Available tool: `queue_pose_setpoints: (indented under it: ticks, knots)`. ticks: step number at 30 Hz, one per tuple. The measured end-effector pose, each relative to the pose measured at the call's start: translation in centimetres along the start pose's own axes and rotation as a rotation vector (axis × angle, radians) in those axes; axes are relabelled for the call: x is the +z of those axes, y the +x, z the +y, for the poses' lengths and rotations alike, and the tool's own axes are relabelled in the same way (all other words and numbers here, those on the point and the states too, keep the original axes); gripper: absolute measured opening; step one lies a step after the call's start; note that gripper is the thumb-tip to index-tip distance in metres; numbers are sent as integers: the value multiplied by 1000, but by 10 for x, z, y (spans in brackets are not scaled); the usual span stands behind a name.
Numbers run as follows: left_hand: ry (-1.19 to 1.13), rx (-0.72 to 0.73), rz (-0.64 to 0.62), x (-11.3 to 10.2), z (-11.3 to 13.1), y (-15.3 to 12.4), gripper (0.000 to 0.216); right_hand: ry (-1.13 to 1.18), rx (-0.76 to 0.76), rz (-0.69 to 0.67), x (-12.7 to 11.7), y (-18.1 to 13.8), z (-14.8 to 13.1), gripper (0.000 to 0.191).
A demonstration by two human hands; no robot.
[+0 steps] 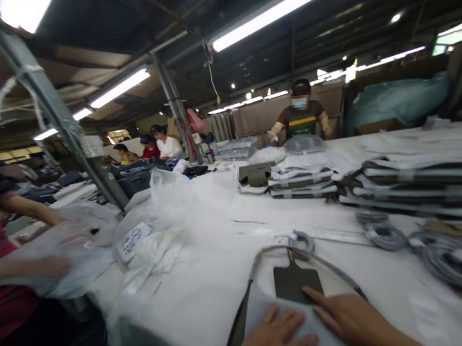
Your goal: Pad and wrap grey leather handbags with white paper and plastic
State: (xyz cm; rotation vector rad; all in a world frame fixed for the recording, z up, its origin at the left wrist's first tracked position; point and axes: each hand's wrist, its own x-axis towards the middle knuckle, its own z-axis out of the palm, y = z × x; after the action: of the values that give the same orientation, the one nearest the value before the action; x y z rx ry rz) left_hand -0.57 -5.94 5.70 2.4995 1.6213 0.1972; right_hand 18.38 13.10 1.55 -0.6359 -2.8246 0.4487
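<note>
A light grey bag-like piece (pixel 257 303) with dark edges lies at the near edge of the white table, its grey strap curving up in a loop. My left hand (pixel 276 338) rests flat on it with the fingers spread. Inside the loop lies a dark olive rectangular flap (pixel 297 281) with a narrow neck. My right hand (pixel 349 315) reaches in from the right, fingers stretched out, the index fingertip touching the flap's lower edge. Neither hand grips anything. The bottom of the piece is partly hidden by my hands and the frame edge.
Coiled grey straps (pixel 448 261) and stacked dark-and-white folded pieces (pixel 409 182) lie to the right. Clear plastic bags (pixel 170 194) and a marked label (pixel 133 242) sit left. A co-worker (pixel 4 268) handles plastic at the left; another person (pixel 302 116) stands across the table.
</note>
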Motion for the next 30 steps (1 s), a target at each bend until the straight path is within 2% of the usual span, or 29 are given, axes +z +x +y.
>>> queue_pose_setpoints:
  ticks: [2, 6, 9, 12, 16, 19, 21, 24, 28, 30]
  knots:
    - [-34, -13, 33, 4, 2, -4, 66, -57, 24, -104, -10, -4, -9, 51]
    - [1, 7, 74, 9, 3, -5, 68, -40, 55, -172, -31, -2, -18, 52]
    - [20, 22, 96, 12, 2, -4, 67, 54, 87, -79, -40, 11, -18, 44]
    - [15, 19, 117, 14, 1, -4, 66, 94, 179, 16, -39, 40, -15, 31]
    - [2, 14, 125, 17, 1, -4, 67, 157, 287, 16, -27, 87, -9, 22]
    - [3, 10, 129, 18, 0, -4, 67, 252, 305, 45, -21, 102, -11, 18]
    - [1, 10, 135, 18, 0, -4, 67, 322, 275, 97, -23, 95, -17, 27]
    - [-4, 16, 151, 19, 0, -3, 67, 408, 199, 165, -35, 64, -32, 36]
    - [-13, 37, 209, 17, -1, -2, 63, 488, -100, 145, -46, 4, -51, 29]
    - [-39, 63, 239, 17, -1, -3, 60, 449, -226, 96, -43, -20, -55, 34]
